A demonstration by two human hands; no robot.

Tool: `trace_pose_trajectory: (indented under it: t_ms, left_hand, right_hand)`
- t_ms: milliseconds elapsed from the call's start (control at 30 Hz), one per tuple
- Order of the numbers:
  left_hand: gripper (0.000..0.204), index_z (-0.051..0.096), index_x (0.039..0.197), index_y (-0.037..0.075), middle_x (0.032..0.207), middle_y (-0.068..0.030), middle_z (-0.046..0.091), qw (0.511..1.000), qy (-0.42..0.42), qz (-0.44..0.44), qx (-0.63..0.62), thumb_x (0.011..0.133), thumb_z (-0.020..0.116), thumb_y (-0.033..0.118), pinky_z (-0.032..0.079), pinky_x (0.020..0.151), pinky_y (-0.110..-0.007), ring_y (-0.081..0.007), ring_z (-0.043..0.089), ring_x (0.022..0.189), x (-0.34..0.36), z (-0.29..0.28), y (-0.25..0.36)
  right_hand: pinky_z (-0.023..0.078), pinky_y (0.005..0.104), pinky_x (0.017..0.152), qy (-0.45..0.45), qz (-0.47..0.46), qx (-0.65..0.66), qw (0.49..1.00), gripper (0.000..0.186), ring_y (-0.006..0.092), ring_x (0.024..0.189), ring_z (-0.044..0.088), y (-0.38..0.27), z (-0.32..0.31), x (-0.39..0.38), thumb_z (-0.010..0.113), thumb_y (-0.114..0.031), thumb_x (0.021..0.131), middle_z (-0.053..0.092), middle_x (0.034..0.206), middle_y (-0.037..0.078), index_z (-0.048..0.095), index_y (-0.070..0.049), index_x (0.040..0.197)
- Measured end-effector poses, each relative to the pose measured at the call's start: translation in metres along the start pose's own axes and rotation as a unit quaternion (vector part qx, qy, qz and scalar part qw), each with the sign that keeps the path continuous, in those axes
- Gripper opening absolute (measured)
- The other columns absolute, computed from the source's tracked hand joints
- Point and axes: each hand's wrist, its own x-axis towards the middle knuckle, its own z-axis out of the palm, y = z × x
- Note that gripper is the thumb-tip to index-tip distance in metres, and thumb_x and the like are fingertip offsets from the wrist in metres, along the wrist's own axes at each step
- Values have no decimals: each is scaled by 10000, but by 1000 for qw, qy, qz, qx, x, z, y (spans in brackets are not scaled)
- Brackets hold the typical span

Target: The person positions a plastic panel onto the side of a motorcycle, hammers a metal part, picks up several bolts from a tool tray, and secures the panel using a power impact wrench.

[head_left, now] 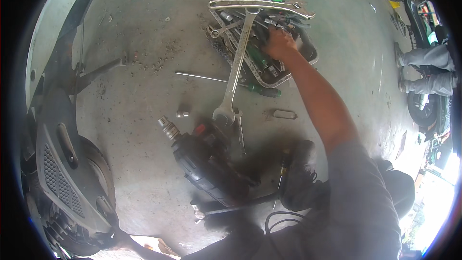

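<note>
The right hand (280, 43) reaches among tools (258, 58) in the tray (314, 58), toward its right edge; whether its fingers pinch anything, I cannot tell. One big wrench (239, 55) slants over the near edge, one adjustable wrench (250, 4) along the far edge. Outward on the floor (144, 163) lie one long screwdriver (263, 90), one socket (182, 114), one power tool (204, 163). The left hand (122, 240), grip unclear, is beside the motorcycle (62, 178).

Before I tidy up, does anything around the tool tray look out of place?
Yes: the large wrench juts out past the edge of the tool tray, a green-handled screwdriver lies outside it on the floor, and dark debris litters the left side. Those tools look stray because many others sit inside.
</note>
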Motion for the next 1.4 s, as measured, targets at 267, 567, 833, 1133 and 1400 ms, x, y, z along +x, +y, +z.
trace_pose_trajectory:
  t_ms: [267,567,833,1133,1400]
  left_hand:
    - [1252,-4,1391,-204,1239,-412,365,999,-31,12,16,773,601,702,480,699,-570,-499,526,1026,1,-6,-17]
    - [1246,39,1383,-195,1158,-364,447,1000,0,-13,-14,744,675,664,470,673,-561,-476,554,924,4,-3,-14]
    - [1232,54,1380,-193,1150,-359,455,1000,9,-8,-10,745,677,660,472,673,-558,-473,557,917,7,-1,0]
    - [1216,72,1377,-190,1141,-352,463,1000,9,-5,-5,748,678,655,473,672,-555,-469,561,910,11,0,4]
    - [1201,87,1374,-188,1134,-346,470,1000,11,1,5,749,680,650,475,672,-552,-465,564,904,15,-3,4]
  right_hand:
    - [514,419,895,-207,-150,-123,959,487,349,1135,581,30,-36,-32,613,-160,779,617,1169,194,542,-95,1256]
    - [444,452,1004,24,-33,-94,995,479,368,1260,480,44,-31,52,603,-157,808,423,1413,161,550,-127,1284]
    - [248,544,1122,42,59,-105,992,549,427,1397,241,38,-10,78,642,-228,813,292,1473,168,526,-158,1345]
    - [381,508,1052,15,-37,-11,999,525,403,1303,398,43,-29,-15,738,-359,745,371,1396,172,627,-136,1207]
    - [451,444,984,-115,-130,69,982,449,321,1208,505,21,-42,-58,739,-372,749,489,1296,152,671,-58,1063]
